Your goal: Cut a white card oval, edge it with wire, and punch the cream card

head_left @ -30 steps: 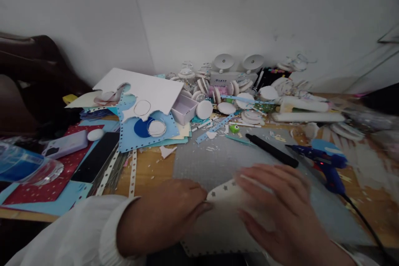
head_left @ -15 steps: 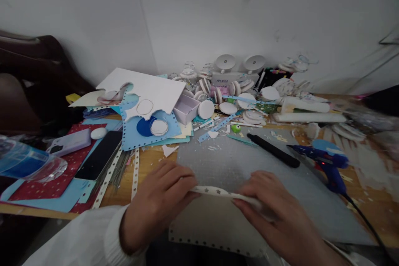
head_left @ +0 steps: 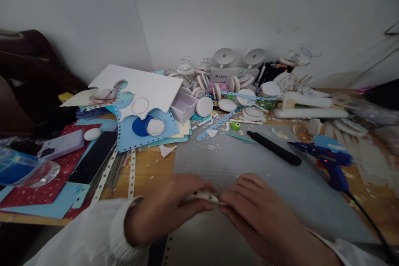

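Between my hands is a white paper sheet (head_left: 205, 228) with a row of punched holes along its side; its top edge is folded or rolled over into a narrow band. My left hand (head_left: 174, 203) pinches the left part of that band between thumb and fingers. Closed on the band's right part is my right hand (head_left: 252, 208), its fingertips close to the left hand's. A short stretch of the band with star-shaped holes shows between them. The lower sheet hangs dim toward my lap, partly hidden by the hands.
Beyond my hands lies a grey cutting mat (head_left: 212, 166) with a black stick-like tool (head_left: 274, 147). A blue glue gun (head_left: 327, 160) rests to the right, its cord trailing forward. Cut blue paper (head_left: 149, 141), a phone (head_left: 93, 158) and a water bottle (head_left: 28, 168) lie left; white discs (head_left: 204, 107) crowd the back.
My hands have come closer together along the folded edge, covering more of it. The view has shifted slightly, and the hanging sheet shows less.
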